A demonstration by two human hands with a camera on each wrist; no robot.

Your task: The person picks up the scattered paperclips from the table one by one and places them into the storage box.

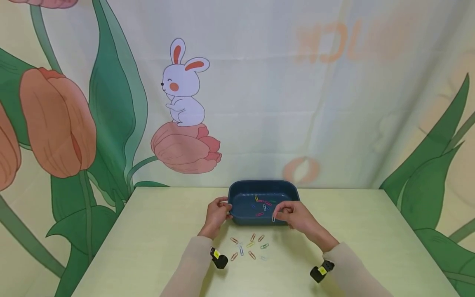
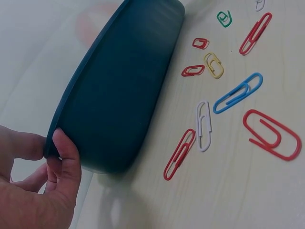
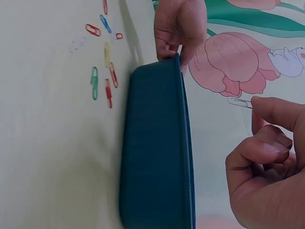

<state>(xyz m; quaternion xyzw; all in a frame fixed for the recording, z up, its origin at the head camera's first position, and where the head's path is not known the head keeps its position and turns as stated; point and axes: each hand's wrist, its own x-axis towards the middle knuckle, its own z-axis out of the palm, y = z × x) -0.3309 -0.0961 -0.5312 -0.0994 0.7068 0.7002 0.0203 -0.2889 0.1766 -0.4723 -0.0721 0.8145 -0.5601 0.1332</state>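
1 white clip point(image 3: 239, 102) has my attention: the right hand point(image 1: 298, 217) pinches it, thumb and finger clamped together on its end. From my remote seat I see it held above the edge of the tray point(image 1: 246, 221), toward the tray's near right part; whether it is inside that edge I can't tell. The left hand point(image 1: 216, 215) grips the edge at the tray's left end. The inside clips point(image 1: 264, 207) lie scattered on the tray's floor, roughly 8 by my count, though they're too small to be sure of. On the near side of the tray I count 10 loose clips point(image 1: 241, 250): 5 red, 2 white, and 1 each of yellow, green and blue.

I judge the step in hand to be putting clips into the tray 1 at a time. As I read it, the next move calls for the white clip to be well inside the tray's edge before thumb and finger part; let go too near, it could fall outside the wall.

The table point(image 1: 156, 239) is pale with faint wood grain and spreads to both sides of the tray. Behind the tray hangs a cloth point(image 1: 256, 136), printed with a rabbit point(image 1: 187, 105) to the tray's upper left and blurred orange lettering point(image 1: 335, 43) to its upper right. Nearer me than the tray, light sleeves point(image 1: 189, 264) reach in.
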